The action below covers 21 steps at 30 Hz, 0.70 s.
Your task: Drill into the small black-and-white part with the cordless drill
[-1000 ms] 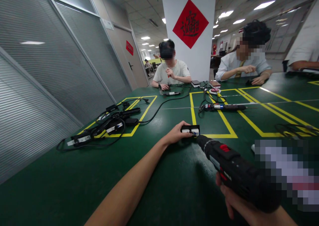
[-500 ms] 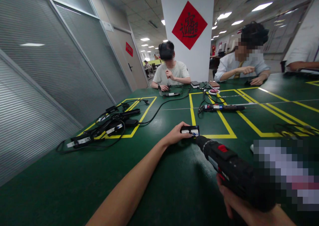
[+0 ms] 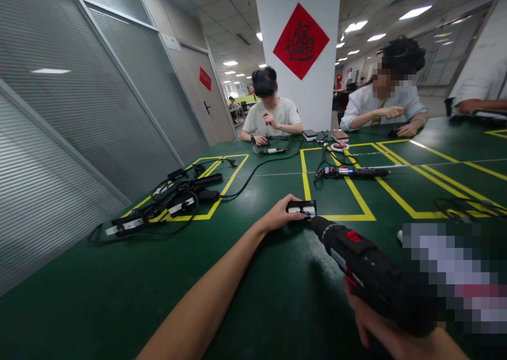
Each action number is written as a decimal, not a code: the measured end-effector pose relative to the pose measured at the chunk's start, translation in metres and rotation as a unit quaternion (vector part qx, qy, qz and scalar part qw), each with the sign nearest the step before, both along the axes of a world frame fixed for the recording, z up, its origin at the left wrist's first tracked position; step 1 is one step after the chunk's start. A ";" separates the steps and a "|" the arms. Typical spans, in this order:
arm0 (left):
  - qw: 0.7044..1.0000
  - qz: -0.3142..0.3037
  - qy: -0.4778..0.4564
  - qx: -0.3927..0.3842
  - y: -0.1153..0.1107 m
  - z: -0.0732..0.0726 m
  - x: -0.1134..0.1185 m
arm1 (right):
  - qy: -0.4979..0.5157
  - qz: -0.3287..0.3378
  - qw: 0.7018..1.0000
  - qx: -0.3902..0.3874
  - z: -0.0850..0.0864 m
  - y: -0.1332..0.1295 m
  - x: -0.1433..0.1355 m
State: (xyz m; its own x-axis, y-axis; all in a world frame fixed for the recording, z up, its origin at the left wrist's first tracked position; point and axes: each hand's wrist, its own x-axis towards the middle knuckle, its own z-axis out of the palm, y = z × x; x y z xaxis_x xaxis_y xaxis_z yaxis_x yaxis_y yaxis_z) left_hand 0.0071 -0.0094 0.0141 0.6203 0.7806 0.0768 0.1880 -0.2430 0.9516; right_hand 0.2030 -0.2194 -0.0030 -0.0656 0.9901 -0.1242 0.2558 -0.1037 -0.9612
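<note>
My left hand grips a small black case with white parts inside by its left side, on the green table. Its exact kind I cannot tell. In my right hand is a black cordless drill with red details, its handle wrapped by my fingers. The drill points away from me and to the left. Its chuck is close to the right front corner of the case, and the bit reaches over the white parts. Whether the tip touches a screw is too small to see.
Black cables and adapters lie at the left. A pen-shaped electric screwdriver rests beyond the case, near yellow tape lines. Across the table sit a person in a pale T-shirt and another in a light shirt. A blurred object is at the right.
</note>
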 end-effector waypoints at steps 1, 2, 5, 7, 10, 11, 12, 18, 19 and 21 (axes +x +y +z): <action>1.000 0.003 0.005 0.002 0.000 0.000 0.000 | 0.003 -0.003 1.000 -0.002 -0.001 0.000 0.000; 1.000 0.007 0.009 0.005 0.001 0.000 0.000 | 0.007 -0.011 1.000 -0.003 -0.001 0.000 -0.001; 1.000 0.012 0.018 0.012 0.002 -0.001 0.000 | 0.000 -0.041 0.999 -0.013 0.006 -0.002 -0.004; 1.000 0.011 0.019 0.016 0.002 -0.001 0.000 | -0.009 -0.046 0.998 -0.032 0.017 -0.005 -0.008; 1.000 0.008 0.018 0.020 0.002 -0.002 0.000 | -0.027 -0.054 0.997 -0.043 0.037 -0.008 -0.013; 1.000 0.007 0.018 0.020 0.002 -0.002 -0.001 | -0.030 -0.072 0.996 -0.042 0.042 -0.009 -0.014; 1.000 0.006 0.018 0.020 0.002 -0.002 -0.001 | -0.037 -0.087 0.995 -0.036 0.046 -0.008 -0.015; 0.999 0.012 0.020 0.022 0.003 -0.003 -0.001 | -0.036 -0.123 0.992 -0.018 0.045 -0.003 -0.018; 0.999 0.014 0.021 0.023 0.003 -0.003 -0.001 | -0.031 -0.131 0.991 -0.006 0.045 -0.004 -0.018; 0.999 0.016 0.022 0.022 0.002 -0.003 -0.001 | -0.030 -0.137 0.990 0.011 0.046 -0.005 -0.018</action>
State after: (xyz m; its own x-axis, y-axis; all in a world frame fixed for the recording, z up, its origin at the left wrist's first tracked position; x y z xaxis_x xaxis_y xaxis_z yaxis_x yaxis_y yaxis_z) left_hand 0.0062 -0.0074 0.0114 0.5980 0.7970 0.0852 0.2375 -0.2777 0.9309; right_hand 0.1853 -0.2245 0.0431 0.2125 0.9723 -0.0971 0.2785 -0.1556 -0.9478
